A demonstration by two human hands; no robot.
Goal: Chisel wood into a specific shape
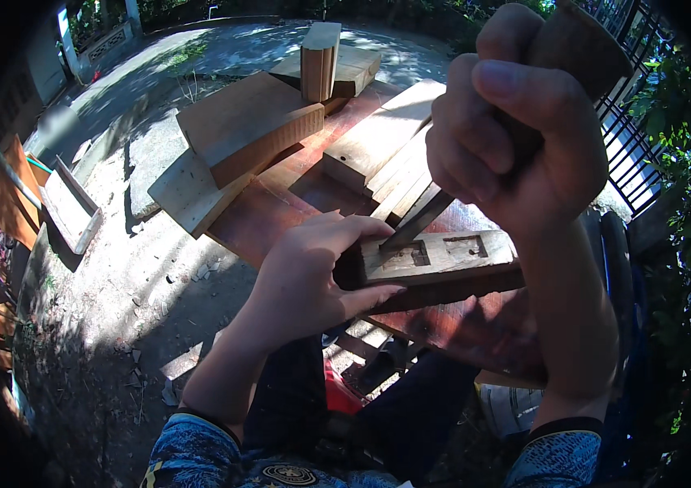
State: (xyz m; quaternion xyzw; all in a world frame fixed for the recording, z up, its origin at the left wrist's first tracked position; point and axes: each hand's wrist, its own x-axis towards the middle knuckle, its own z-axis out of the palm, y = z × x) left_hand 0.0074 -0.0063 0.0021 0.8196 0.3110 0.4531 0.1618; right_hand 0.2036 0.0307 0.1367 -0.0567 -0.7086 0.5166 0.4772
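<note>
The left grip (pixel 309 268) clasps the left end of the wooden block (pixel 440 254), thumb along the near side. The right grip (pixel 516 122) is wrapped around the chisel (pixel 420 220); its blade slants down-left from that grip into a recess. I judge the block, on the worktop (pixel 475 321), stiff and fairly weighty: hold its sides, clear of the edge. Take the rigid chisel by its handle.

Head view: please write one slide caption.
Right hand holds brown-handled metal chisel against pale notched wooden block; left hand grips the block.
</note>
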